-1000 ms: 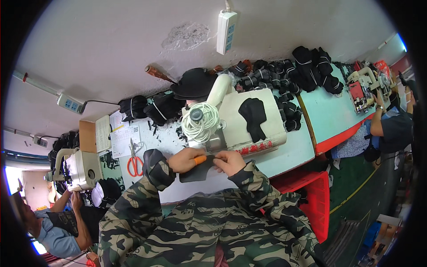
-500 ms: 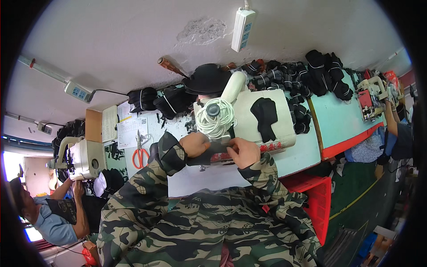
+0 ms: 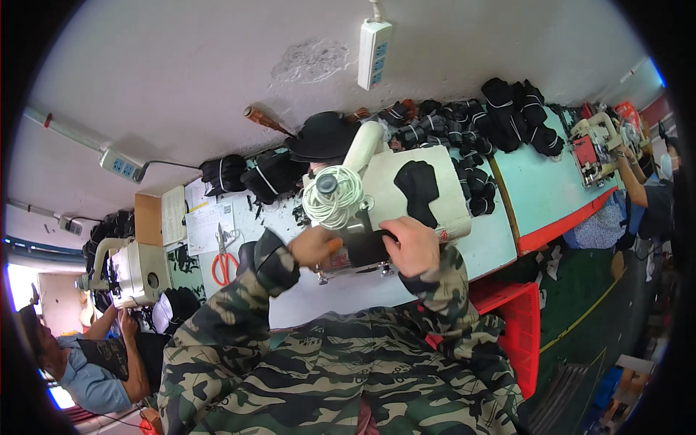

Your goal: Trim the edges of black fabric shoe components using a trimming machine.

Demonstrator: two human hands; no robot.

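Note:
A black fabric piece (image 3: 366, 250) lies at the front of a cream sewing machine (image 3: 366, 148), below its head. My right hand (image 3: 413, 246) pinches this piece at its right edge, thumb below and fingers on top. Beside the left edge is my left hand (image 3: 313, 246), its fingers curled inward and an orange band on one finger; whether it grips the cloth is hidden. White cord (image 3: 332, 199) is coiled around the machine head, just above my hands. Another black cut piece (image 3: 417, 192) rests on the machine's flat cream top, beyond my right hand.
Orange-handled scissors (image 3: 225, 267) and paper sheets (image 3: 210, 228) lie to the left. Tied black bundles (image 3: 272, 176) line the wall. A red crate (image 3: 511, 319) stands at lower right. Co-workers sit at machines on the left (image 3: 134, 272) and right (image 3: 594, 156).
The black fabric piece has shifted right along the machine front with my right hand. My left hand stays near the machine's left side. The whole view has shifted slightly.

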